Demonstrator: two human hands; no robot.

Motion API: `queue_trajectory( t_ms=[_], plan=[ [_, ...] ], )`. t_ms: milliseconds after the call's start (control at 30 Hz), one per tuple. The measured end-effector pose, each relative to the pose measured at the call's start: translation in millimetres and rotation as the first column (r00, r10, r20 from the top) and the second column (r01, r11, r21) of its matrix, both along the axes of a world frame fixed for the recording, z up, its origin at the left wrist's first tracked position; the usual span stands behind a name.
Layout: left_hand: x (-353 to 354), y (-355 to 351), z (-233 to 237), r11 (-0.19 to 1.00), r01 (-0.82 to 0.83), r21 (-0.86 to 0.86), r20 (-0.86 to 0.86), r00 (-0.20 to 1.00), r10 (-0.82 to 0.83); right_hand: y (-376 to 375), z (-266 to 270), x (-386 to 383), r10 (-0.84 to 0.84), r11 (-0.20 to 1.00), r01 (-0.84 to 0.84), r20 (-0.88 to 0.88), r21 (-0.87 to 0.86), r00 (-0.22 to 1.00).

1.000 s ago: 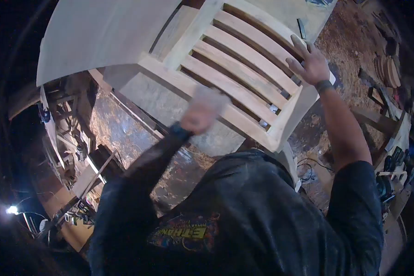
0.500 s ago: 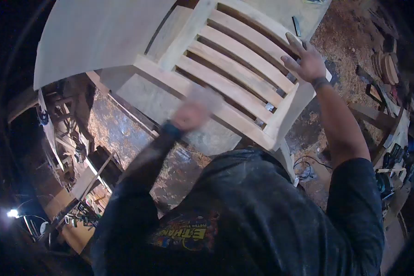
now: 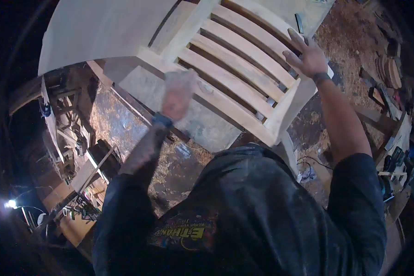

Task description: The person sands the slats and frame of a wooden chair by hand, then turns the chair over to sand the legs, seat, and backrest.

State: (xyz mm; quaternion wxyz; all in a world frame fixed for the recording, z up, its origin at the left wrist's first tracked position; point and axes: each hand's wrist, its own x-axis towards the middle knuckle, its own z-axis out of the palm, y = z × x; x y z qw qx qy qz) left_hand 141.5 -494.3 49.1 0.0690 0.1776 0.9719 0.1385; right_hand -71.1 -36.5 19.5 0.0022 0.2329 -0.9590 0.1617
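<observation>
A pale wooden slatted frame (image 3: 234, 60) with several curved slats lies across the work surface. On its near rail is my left hand (image 3: 177, 96), smeared by motion, with a pale, blurred patch at its fingers that I cannot make out. My right hand (image 3: 310, 57) rests on the right part of the frame, its fingers spread and holding nothing. A dark band circles each wrist.
A large pale board (image 3: 101, 32) spans the upper left. Near the frame's far edge lies a small dark tool (image 3: 299, 23). Shavings litter the floor (image 3: 349, 41). Wood pieces and tools stand at both sides, with a bright lamp (image 3: 11, 204) at lower left.
My left hand has moved left and slightly up along the near rail. My right hand stays spread on the frame, and the view has shifted slightly.
</observation>
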Motion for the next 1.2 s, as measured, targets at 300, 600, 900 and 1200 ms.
queue_trajectory(
  t_ms=[300, 600, 900, 1200],
  plan=[
    [27.1, -8.8, -19.2, 0.997, -0.030, 0.064, -0.012, 0.999, 0.031, -0.6, 4.5, 5.0, -0.010, 1.000, 0.010, 0.009, -0.012, 1.000],
    [5.8, 41.2, 15.8, 0.940, 0.316, 0.129, -0.088, 0.948, -0.306, -6.3, 17.9, -0.5, -0.034, 0.999, 0.036, 0.103, -0.016, 0.994],
    [-53.6, -8.1, 54.0, 0.870, 0.476, 0.129, 0.115, 0.864, -0.490, -3.0, 8.1, -2.4, -0.014, 1.000, 0.014, -0.004, 0.002, 1.000],
    [-2.4, 92.1, 26.8, 0.915, 0.353, 0.194, 0.087, 0.923, -0.375, -3.4, 1.9, -0.7, -0.025, 1.000, 0.025, 0.006, -0.015, 1.000]
  ],
)
